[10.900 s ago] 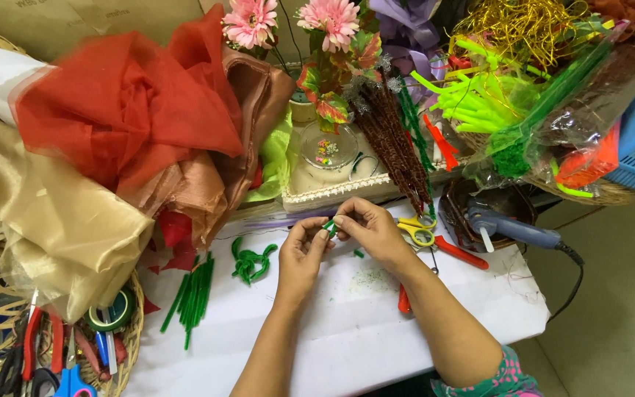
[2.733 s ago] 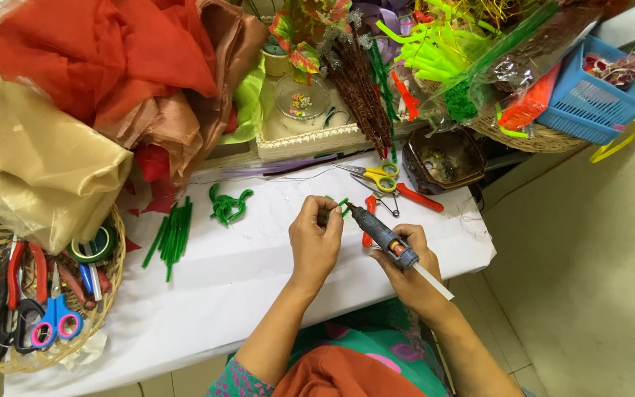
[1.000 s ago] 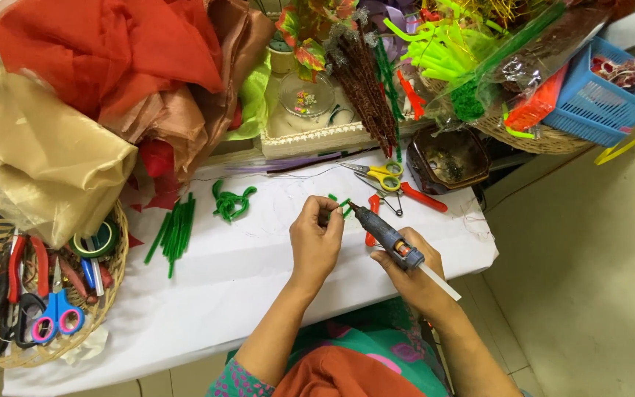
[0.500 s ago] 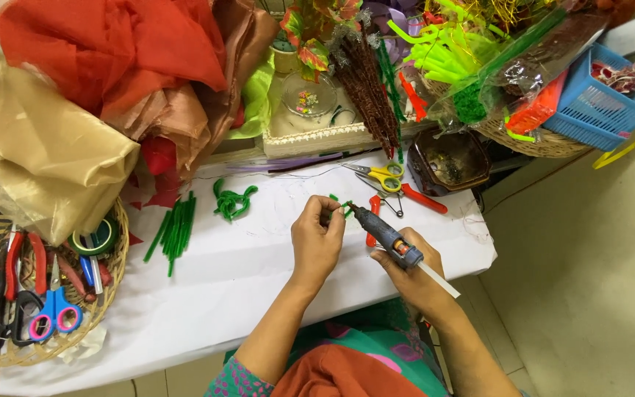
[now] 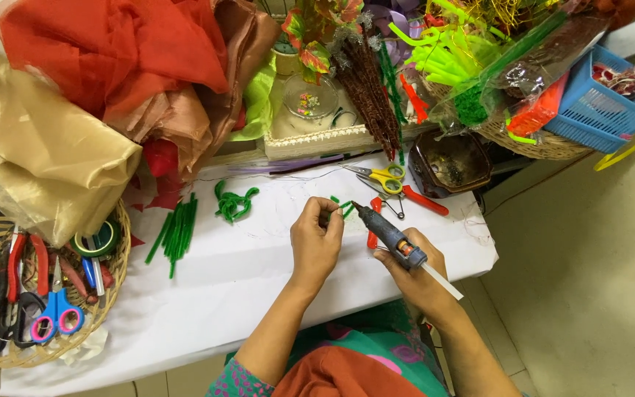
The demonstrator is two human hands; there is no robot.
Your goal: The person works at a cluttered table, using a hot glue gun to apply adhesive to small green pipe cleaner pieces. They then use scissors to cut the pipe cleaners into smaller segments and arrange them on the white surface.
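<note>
your left hand pinches a small green fuzzy wire piece, your right hand grips the dark glue gun with its nozzle at the piece, gluing looks underway, while more green wire sticks lie untouched to the left.

The white-covered surface carried green stems, a green coil, yellow-handled scissors — and, far left, a wicker basket with gold fabric.

Red & gold fabric upper left, wicker basket w/ scissors & pliers lower left, green stems left of centre, yellow scissors mid-top, blue basket upper right, brown bowl.
</note>
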